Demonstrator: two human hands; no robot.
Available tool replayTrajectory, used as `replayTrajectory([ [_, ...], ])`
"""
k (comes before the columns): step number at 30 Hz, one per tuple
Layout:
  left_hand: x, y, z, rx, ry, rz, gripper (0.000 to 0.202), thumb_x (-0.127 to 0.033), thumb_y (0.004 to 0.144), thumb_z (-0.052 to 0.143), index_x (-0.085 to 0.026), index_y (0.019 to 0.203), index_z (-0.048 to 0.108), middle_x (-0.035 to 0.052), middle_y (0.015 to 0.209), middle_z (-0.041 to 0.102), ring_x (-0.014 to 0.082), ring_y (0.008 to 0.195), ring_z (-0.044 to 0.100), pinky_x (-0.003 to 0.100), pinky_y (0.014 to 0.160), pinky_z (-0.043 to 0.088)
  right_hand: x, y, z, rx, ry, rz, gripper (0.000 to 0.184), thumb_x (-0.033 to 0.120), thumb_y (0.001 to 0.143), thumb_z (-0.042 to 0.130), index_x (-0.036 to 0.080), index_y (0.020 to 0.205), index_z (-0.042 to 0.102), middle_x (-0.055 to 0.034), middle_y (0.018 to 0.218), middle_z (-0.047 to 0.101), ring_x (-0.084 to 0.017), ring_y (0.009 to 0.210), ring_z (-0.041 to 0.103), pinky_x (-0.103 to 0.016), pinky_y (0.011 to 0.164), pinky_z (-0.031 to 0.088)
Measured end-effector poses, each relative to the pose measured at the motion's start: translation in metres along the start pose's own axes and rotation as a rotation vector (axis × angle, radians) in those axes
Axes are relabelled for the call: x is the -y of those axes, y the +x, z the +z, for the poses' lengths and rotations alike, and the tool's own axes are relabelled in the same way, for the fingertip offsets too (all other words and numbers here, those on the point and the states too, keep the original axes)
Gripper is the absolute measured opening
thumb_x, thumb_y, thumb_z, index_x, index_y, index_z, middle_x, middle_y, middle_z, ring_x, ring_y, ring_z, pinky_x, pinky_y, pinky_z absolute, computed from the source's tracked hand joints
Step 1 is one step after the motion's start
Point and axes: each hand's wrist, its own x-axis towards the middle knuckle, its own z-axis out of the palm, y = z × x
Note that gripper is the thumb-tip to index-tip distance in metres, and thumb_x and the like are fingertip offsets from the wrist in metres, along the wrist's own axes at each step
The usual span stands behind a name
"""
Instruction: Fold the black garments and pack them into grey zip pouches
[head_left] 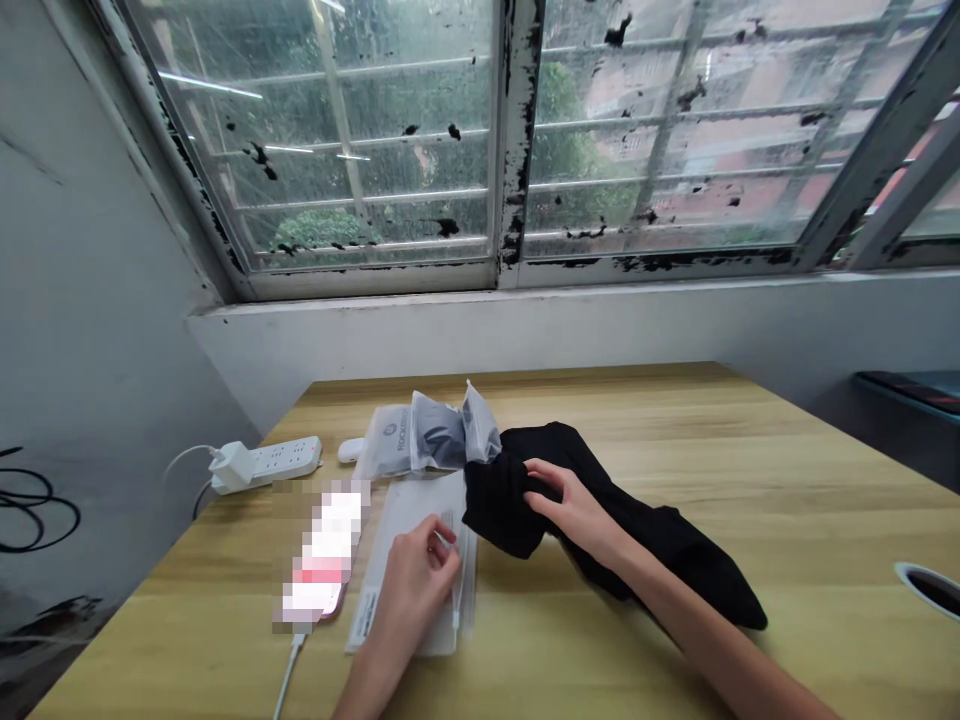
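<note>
A black garment (660, 545) lies spread across the wooden table (787, 480). My right hand (574, 505) rests on its bunched left end, fingers curled and gripping the fabric. My left hand (420, 580) sits on a flat clear plastic bag (401, 520) near the front, fingers pinched on the bag's upper right edge. Just beyond, a packed plastic bag (431, 435) holds a folded grey item.
A white power strip (274, 462) with a plugged adapter lies at the table's left edge. A phone (322, 560) with a white cable lies left of the flat bag. A round cable hole (934, 588) opens at the right. A wall and window stand behind.
</note>
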Motion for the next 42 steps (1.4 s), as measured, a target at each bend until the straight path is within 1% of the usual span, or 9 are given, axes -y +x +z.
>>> replayTrajectory([
  [5,0.001,-0.007,-0.004,-0.060,-0.181,-0.002,0.010,-0.035,0.077,0.051,-0.025,0.078,0.049,-0.0094,0.047,0.050,0.0150,0.036,0.054,0.023,0.041,0.037,-0.003,-0.006,0.014,0.074,0.093,-0.013,0.022,0.020,0.082,0.060,0.021,0.104,0.063,-0.0029,0.093,0.077,-0.020,0.089,0.073,-0.032,0.076,0.059],
  [12,-0.002,-0.015,-0.006,-0.197,-0.409,0.016,0.025,-0.047,0.080,0.060,-0.023,0.080,0.052,-0.0095,0.048,0.051,0.0126,0.036,0.051,0.021,0.038,0.037,-0.002,-0.010,0.022,0.028,0.043,-0.061,0.026,0.018,0.076,0.063,0.021,0.101,0.069,-0.0055,0.101,0.077,-0.026,0.101,0.072,-0.041,0.092,0.054],
  [19,-0.006,-0.019,-0.006,-0.192,-0.454,0.041,0.033,-0.053,0.081,0.065,-0.022,0.082,0.055,-0.0084,0.051,0.052,0.0120,0.039,0.052,0.019,0.038,0.037,0.008,-0.016,0.028,0.106,0.037,-0.311,0.029,0.012,0.079,0.060,0.024,0.101,0.075,-0.0051,0.101,0.080,-0.022,0.094,0.074,-0.036,0.088,0.056],
  [23,-0.012,-0.023,-0.009,-0.186,-0.449,0.057,0.035,-0.055,0.082,0.065,-0.022,0.082,0.056,-0.0078,0.052,0.052,0.0115,0.040,0.051,0.019,0.038,0.036,0.006,-0.016,0.035,0.003,0.144,-0.147,0.028,0.016,0.075,0.063,0.023,0.101,0.071,-0.0039,0.097,0.079,-0.023,0.093,0.073,-0.036,0.085,0.056],
  [26,-0.016,-0.027,-0.008,-0.176,-0.439,0.064,0.036,-0.057,0.082,0.067,-0.021,0.081,0.059,-0.0069,0.053,0.053,0.0115,0.040,0.051,0.019,0.038,0.037,0.002,-0.016,0.042,-0.118,0.264,0.018,0.021,0.025,0.075,0.068,0.023,0.094,0.062,0.0006,0.081,0.074,-0.020,0.078,0.071,-0.031,0.070,0.056],
  [29,-0.017,-0.028,-0.006,-0.166,-0.441,0.068,0.038,-0.057,0.081,0.068,-0.020,0.078,0.060,-0.0049,0.055,0.056,0.0117,0.042,0.052,0.019,0.038,0.038,-0.001,-0.016,0.047,-0.143,0.289,0.052,0.016,0.031,0.079,0.066,0.024,0.091,0.057,0.0017,0.075,0.070,-0.018,0.066,0.067,-0.029,0.059,0.054],
  [33,-0.016,-0.027,-0.006,-0.170,-0.472,0.052,0.039,-0.057,0.079,0.070,-0.020,0.076,0.060,-0.0044,0.055,0.056,0.0113,0.041,0.050,0.019,0.037,0.038,0.000,-0.020,0.054,-0.170,0.272,0.030,0.017,0.029,0.077,0.069,0.023,0.090,0.060,-0.0014,0.085,0.071,-0.021,0.079,0.068,-0.031,0.069,0.055],
  [37,-0.019,-0.026,-0.011,-0.173,-0.486,0.053,0.038,-0.057,0.080,0.069,-0.020,0.077,0.060,-0.0049,0.054,0.056,0.0108,0.041,0.049,0.019,0.039,0.038,0.001,-0.027,0.058,-0.204,0.114,-0.131,0.010,0.021,0.079,0.067,0.023,0.089,0.065,-0.0039,0.089,0.070,-0.021,0.082,0.068,-0.032,0.072,0.055],
  [42,-0.022,-0.027,-0.010,-0.158,-0.470,0.058,0.040,-0.059,0.079,0.069,-0.020,0.076,0.062,-0.0040,0.056,0.057,0.0119,0.044,0.051,0.020,0.040,0.039,-0.002,-0.031,0.062,-0.252,-0.082,-0.410,0.019,0.012,0.083,0.066,0.026,0.095,0.069,-0.0054,0.096,0.067,-0.020,0.082,0.069,-0.032,0.072,0.057],
])
